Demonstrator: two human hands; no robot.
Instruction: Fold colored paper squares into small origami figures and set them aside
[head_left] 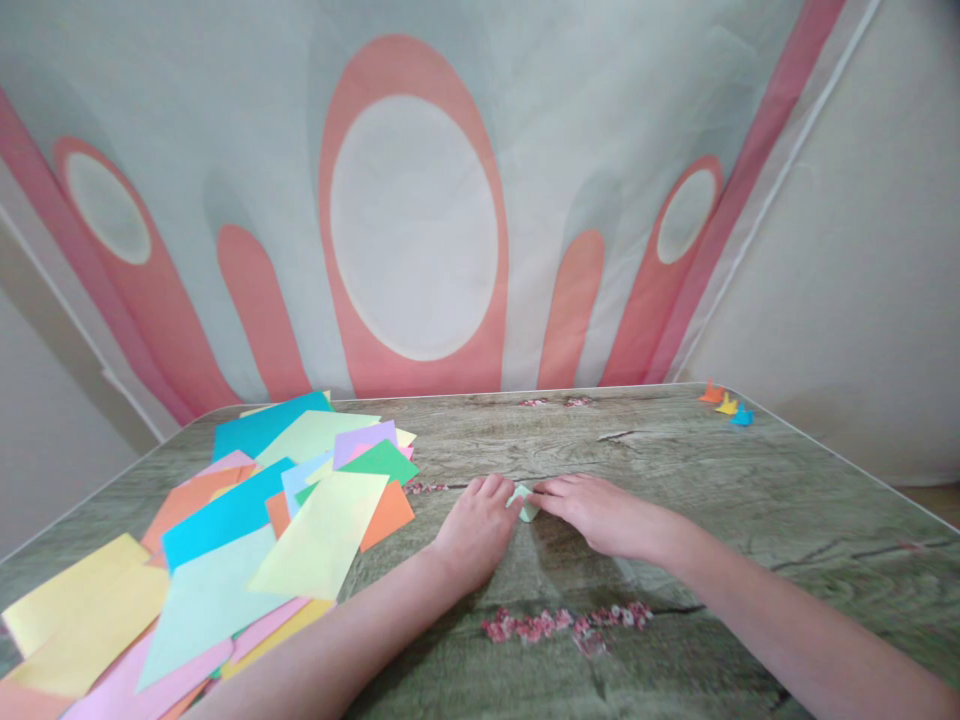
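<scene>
Two hands [478, 530] [600, 513] gripping one pale-green folded paper [526, 507]; three small folded pieces [726, 405] well apart, far right.

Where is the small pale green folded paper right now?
In the head view, the folded paper sits below and slightly right of centre, between the left hand and the right hand, to the right of the coloured sheets.

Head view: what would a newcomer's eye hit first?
Probably the coloured paper sheets strewn over the left of the table, and the large pink-and-white oval on the backdrop. Mid-table, left hand and right hand touch a small pale green folded paper; three tiny orange, yellow and blue pieces sit near the far right corner.
</scene>
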